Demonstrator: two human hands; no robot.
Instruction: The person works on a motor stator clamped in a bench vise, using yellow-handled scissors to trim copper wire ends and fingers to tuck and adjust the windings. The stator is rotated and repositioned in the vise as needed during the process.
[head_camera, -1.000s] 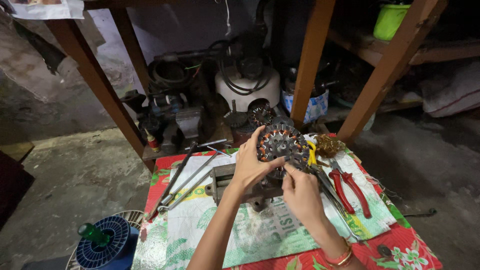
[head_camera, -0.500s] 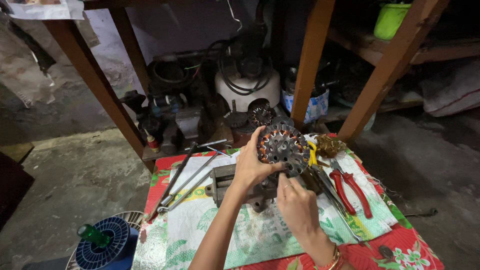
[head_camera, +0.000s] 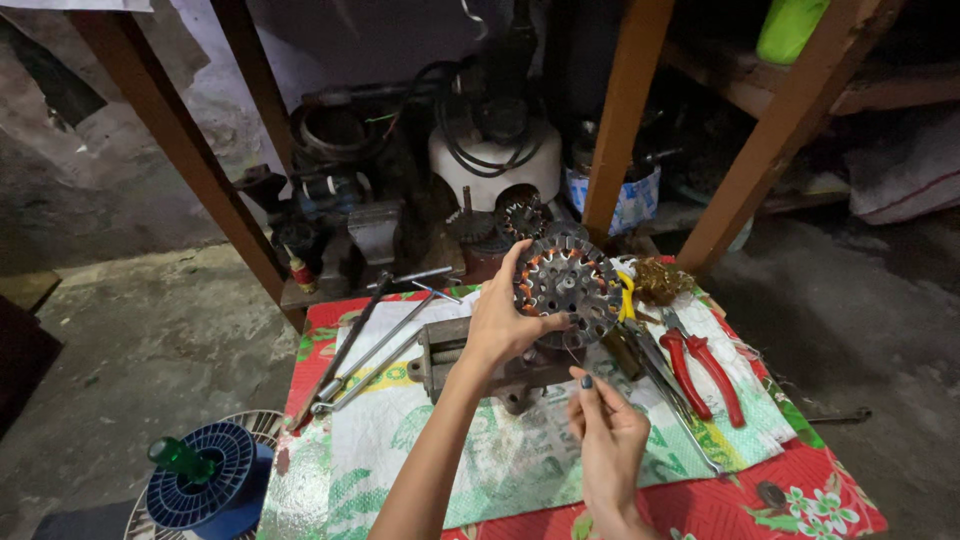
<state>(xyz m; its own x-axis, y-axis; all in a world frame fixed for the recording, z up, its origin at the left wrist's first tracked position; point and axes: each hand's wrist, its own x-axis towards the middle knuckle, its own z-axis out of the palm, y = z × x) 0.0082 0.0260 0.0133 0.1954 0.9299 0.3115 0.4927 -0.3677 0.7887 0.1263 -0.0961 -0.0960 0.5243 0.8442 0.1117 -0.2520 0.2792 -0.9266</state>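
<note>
since the earlier frames the right hand (head_camera: 610, 440) had dropped away from the stator (head_camera: 568, 287) and sat lower over the counter (head_camera: 800, 490), while the left hand (head_camera: 505, 320) had kept its hold and the stator faced the camera more squarely.

count: one round motor stator with copper-wound slots, held up above the counter's middle; one grey bench vise (head_camera: 455, 355) directly beneath it; one pair of red-handled pliers (head_camera: 705, 372) to the right; two long metal rods (head_camera: 375, 345) lying diagonally to the left, with a dark-handled tool beside them; one tuft of loose copper wire (head_camera: 658, 280) at the far right edge; one yellow-handled tool (head_camera: 625, 297) just behind the stator. on the floor, one blue spool (head_camera: 205, 482) with a green screwdriver handle (head_camera: 178, 458) stuck in it. one printed sack (head_camera: 520, 460) covered the red floral cloth.

left hand: closed on the stator's left rim, thumb across the lower face, fingers wrapped behind. grip was firm, with the stator tilted nearly upright.

right hand: empty as far as could be seen, fingers loosely curled and half open, index finger raised toward the stator's lower edge but apart from it. it touched nothing visible and hovered above the sack, just in front of the vise.

behind the counter, one white motor housing (head_camera: 495, 165) stood among dark clutter under the wooden frame.
</note>
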